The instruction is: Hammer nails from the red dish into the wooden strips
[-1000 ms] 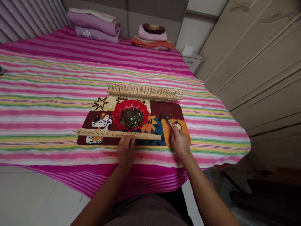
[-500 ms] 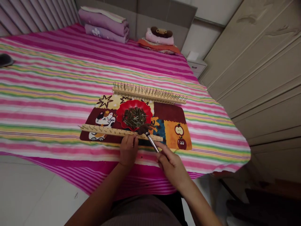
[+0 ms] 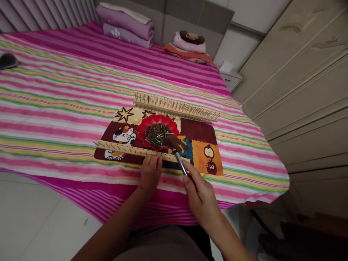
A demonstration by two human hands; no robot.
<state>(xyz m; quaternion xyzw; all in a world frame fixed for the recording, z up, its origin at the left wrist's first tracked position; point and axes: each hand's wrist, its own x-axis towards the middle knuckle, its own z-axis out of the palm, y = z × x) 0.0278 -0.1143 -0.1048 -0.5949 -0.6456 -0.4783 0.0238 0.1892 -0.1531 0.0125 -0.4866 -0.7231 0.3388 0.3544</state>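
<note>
My right hand (image 3: 199,186) is wrapped round the handle of a hammer (image 3: 179,162). The hammer has a shiny metal shaft, and its dark head is blurred above the near wooden strip. My left hand (image 3: 151,170) is closed in a pinch at the front edge of that wooden strip (image 3: 141,150); what lies between the fingertips is hidden. Nails stand in a row along the strip's left part, and small holes show along its right part. Just behind it, a red scalloped bowl (image 3: 140,131) holds a heap of nails (image 3: 156,135).
Behind the bowl lies a second wooden strip (image 3: 174,109) bristling with nails. A patterned mat (image 3: 201,130) lies under the bowl and near strip, on a striped bedsheet (image 3: 67,119). Folded bedding (image 3: 125,25) sits at the back, and a wardrobe (image 3: 299,83) stands at right.
The hammer head has lifted slightly off the near strip, and my right hand has tilted back with it. My left hand keeps its place at the strip. The whole view has shifted a little.
</note>
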